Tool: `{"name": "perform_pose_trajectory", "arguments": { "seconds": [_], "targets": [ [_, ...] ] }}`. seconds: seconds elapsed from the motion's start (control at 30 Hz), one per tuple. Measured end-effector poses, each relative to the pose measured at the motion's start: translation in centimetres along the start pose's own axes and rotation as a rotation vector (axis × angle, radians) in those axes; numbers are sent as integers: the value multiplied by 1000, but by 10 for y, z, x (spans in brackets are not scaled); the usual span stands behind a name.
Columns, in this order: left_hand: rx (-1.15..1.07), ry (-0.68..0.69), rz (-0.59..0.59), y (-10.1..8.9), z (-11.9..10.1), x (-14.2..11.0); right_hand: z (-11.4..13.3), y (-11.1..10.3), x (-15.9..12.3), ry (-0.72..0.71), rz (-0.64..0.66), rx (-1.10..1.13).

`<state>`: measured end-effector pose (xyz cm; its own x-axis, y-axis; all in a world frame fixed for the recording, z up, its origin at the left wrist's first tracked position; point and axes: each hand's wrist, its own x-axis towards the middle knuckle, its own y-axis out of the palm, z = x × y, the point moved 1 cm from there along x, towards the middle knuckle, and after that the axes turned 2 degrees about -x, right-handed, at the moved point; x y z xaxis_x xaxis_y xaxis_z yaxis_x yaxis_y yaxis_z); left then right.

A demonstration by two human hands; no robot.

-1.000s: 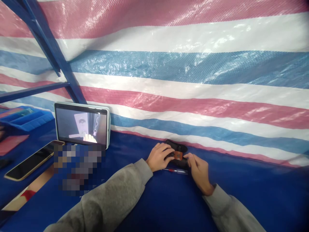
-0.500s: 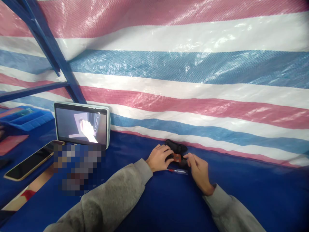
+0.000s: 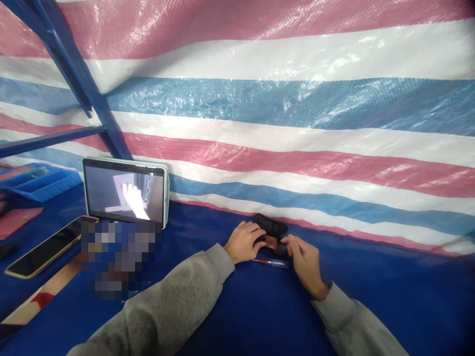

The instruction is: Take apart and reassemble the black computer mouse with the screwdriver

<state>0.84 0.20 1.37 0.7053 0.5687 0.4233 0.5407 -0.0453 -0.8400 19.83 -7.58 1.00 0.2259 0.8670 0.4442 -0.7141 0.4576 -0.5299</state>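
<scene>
A small reddish-brown piece (image 3: 271, 242) with dark parts at its ends lies low between my hands; its kind cannot be made out. The fingers of my left hand (image 3: 245, 241) curl over its left end, thumb against its edge. At the right, my right hand (image 3: 306, 259) is closed in a pinch by the dark end; whatever lies between those fingertips is too small to name. Just in front of the piece is a clear pen (image 3: 276, 263) with a red part. Behind it sits a black, elongated object (image 3: 270, 225), close to the striped sheet.
A tablet (image 3: 124, 193) stands upright at the left, showing a hand on its screen. Nearby on the blue tabletop (image 3: 260, 316) lies a phone (image 3: 50, 247). Farther left are a blue divided tray (image 3: 55, 185) and a red flat piece (image 3: 22, 222). A striped plastic sheet (image 3: 278, 99) walls the back.
Both hands keep nearly the same places. The reddish-brown piece between them has shifted or tilted very slightly. On the tablet, the pictured hand has moved a little.
</scene>
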Motion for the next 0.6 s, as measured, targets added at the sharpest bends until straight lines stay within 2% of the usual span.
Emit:
{"name": "perform_pose_trajectory", "arguments": {
  "seconds": [0.2, 0.3, 0.43, 0.6],
  "targets": [
    [-26, -18, -33, 0, 0, 0, 1, -1, -1, 4, -3, -19],
    [-35, -20, -53, -2, -1, 0, -1, -2, 1, -32, -70, -54],
    [-33, -19, -16, -1, -1, 1, -12, -2, 10, -120, -159, -171],
    [-15, -23, 17, -1, -1, 2, -33, 3, 19, -131, -17, -260]
  ]
}}
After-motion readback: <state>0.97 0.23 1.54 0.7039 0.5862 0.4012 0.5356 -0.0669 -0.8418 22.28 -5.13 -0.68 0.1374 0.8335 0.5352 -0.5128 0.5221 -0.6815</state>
